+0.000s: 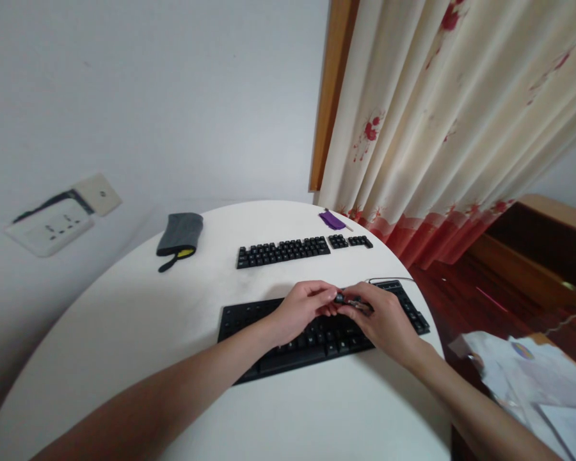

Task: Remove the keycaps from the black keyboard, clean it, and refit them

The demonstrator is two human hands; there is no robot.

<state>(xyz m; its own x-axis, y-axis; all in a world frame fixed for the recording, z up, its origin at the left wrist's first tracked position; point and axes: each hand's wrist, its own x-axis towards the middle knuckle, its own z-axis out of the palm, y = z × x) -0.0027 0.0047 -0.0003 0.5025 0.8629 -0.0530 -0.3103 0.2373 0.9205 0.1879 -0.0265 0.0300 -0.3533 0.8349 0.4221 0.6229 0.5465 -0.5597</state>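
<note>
A black keyboard (292, 362) lies on the white round table, and part of its upper area shows bare, without keycaps. Over its middle, my left hand (310, 304) is closed, pinching a small black keycap (339, 298) between thumb and fingers. Close against it, my right hand (381, 314) is closed round a small dark and metallic tool (362, 307), whose exact kind I cannot make out. Both hands hide part of the keyboard. Behind it, loose black keycaps (283, 251) stand in neat rows, with two smaller groups to their right.
A grey cloth (180, 234) with a yellow inside lies at the table's (125, 339) back left. Near the back right edge rests a purple brush-like item (333, 220). A cable (388, 279) runs behind the keyboard. Plastic bags (532, 371) sit at the lower right, beyond the table.
</note>
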